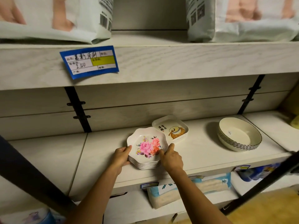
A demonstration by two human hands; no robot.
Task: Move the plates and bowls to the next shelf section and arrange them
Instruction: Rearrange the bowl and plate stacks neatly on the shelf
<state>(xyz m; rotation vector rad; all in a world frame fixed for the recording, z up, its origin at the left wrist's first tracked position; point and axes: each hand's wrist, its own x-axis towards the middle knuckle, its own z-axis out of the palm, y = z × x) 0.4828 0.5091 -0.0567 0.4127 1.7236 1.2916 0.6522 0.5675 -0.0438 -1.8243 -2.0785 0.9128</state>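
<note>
The left hand (121,156) and right hand (171,157) clasp opposite sides of a stack of scalloped floral plates (146,148) on the pale woodgrain shelf (202,152). Its rim partly hides the square dishes (172,129) just behind. Well right sit nested round glossy bowls (239,134).

"1.50" on blue price tag (89,62)

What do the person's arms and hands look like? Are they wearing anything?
Both arms are bare, with no sleeves showing. The left hand and right hand wear no gloves. No rings, watch or bracelets can be seen on the fingers or wrists.
</note>
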